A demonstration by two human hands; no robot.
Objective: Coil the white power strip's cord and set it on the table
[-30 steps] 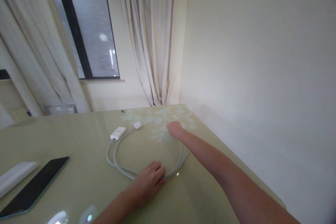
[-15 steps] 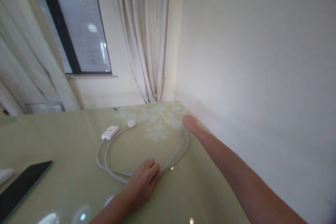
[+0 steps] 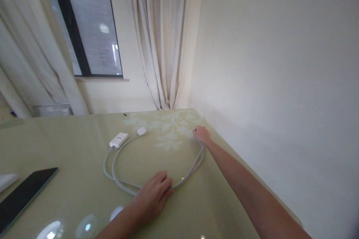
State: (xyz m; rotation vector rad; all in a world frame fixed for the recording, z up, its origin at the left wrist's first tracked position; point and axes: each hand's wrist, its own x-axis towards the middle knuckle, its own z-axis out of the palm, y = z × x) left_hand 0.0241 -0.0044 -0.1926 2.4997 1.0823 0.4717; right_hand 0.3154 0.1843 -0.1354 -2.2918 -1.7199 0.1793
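Observation:
A white extension cord lies in a wide loop on the glossy green table; its grey-white cable [image 3: 114, 168] shows best at the left. At the loop's far left are the small socket block [image 3: 119, 140] and the white plug [image 3: 141, 131]. My left hand [image 3: 155, 193] rests on the near side of the loop, fingers curled over the cable and holding it against the tabletop. Farther off, near the table's right edge, my right hand [image 3: 202, 134] is closed round the cable's bend. The fingers hide the cable inside both hands.
A black flat panel like a tablet [image 3: 26, 198] and a white object [image 3: 8, 181] lie at the left. A tiny dark piece [image 3: 125, 114] sits by the back edge. The wall [image 3: 266, 82] runs along the table's right side; curtains [image 3: 161, 37] hang behind.
My right hand has shifted slightly nearer with the cable, and the strands on the right have spread into a rounder curve. My left hand stays nearly in place. The view has turned slightly left.

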